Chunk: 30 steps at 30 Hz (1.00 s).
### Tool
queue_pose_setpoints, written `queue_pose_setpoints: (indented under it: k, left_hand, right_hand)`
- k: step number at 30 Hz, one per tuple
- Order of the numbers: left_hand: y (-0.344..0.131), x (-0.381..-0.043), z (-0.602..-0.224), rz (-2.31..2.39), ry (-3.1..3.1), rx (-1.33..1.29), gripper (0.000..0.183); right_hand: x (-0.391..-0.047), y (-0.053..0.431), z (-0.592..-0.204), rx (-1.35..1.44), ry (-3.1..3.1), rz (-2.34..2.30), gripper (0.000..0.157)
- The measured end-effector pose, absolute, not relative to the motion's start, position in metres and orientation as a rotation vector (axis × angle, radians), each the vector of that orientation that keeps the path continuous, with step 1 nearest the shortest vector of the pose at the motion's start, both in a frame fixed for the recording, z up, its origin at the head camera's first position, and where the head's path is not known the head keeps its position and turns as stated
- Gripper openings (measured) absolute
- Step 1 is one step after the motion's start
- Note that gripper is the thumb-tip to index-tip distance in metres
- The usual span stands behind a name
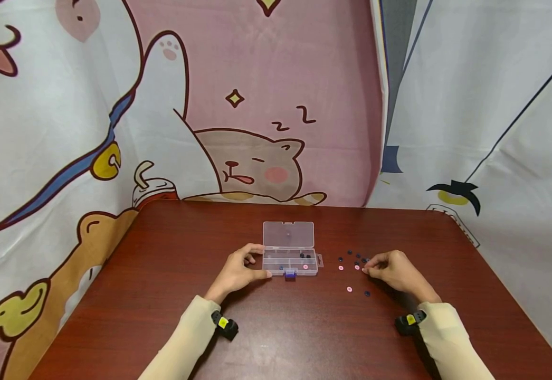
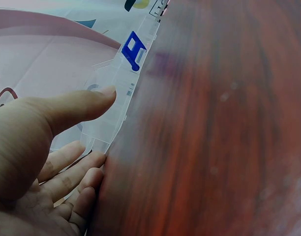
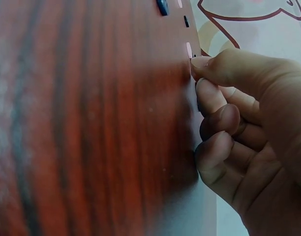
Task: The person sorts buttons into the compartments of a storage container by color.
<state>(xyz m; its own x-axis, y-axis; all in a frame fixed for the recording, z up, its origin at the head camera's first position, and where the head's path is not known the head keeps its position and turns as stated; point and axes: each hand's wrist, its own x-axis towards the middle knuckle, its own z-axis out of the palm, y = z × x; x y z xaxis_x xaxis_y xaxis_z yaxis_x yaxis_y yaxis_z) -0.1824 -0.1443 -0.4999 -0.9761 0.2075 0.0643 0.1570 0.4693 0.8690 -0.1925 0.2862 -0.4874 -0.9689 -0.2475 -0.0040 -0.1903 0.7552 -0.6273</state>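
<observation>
A clear plastic compartment box (image 1: 276, 259) stands on the table with its lid (image 1: 288, 235) raised at the back and a blue latch (image 2: 134, 50) at the front. Several dark buttons and a pink button (image 1: 305, 267) lie inside. My left hand (image 1: 238, 268) grips the box's left end, thumb at the front corner, fingers toward the back. On the right, my right hand (image 1: 397, 272) is low over the table with curled fingers. Its thumb and index fingertips are right beside a pink button (image 3: 189, 50) and some dark buttons (image 1: 358, 256); I cannot tell whether they pinch one.
Loose buttons lie between the box and my right hand, with a pink one (image 1: 349, 289) and a dark one (image 1: 367, 293) nearer me. The brown wooden table (image 1: 276, 338) ends at a printed curtain (image 1: 266, 68) at the back.
</observation>
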Motion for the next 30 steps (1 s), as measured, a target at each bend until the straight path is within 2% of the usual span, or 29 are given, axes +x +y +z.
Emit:
queue_pose_setpoints:
  k: [11, 19, 30]
  left_hand:
    - [-0.1452, -0.1827, -0.4991, 1.553, 2.658, 0.355, 0.064]
    - [-0.1452, -0.1821, -0.4986, 1.535, 2.652, 0.345, 0.065]
    - [-0.1448, -0.1818, -0.4992, 1.546, 2.658, 0.341, 0.065]
  right_hand:
    - [-0.1907, 0.2831, -0.4864, -0.341, 2.865, -1.037, 0.012]
    - [-0.1887, 0.2814, -0.4846, -0.322, 2.859, -1.092, 0.006]
    - [-0.186, 0.2781, -0.4847, -0.329, 2.854, -1.184, 0.008]
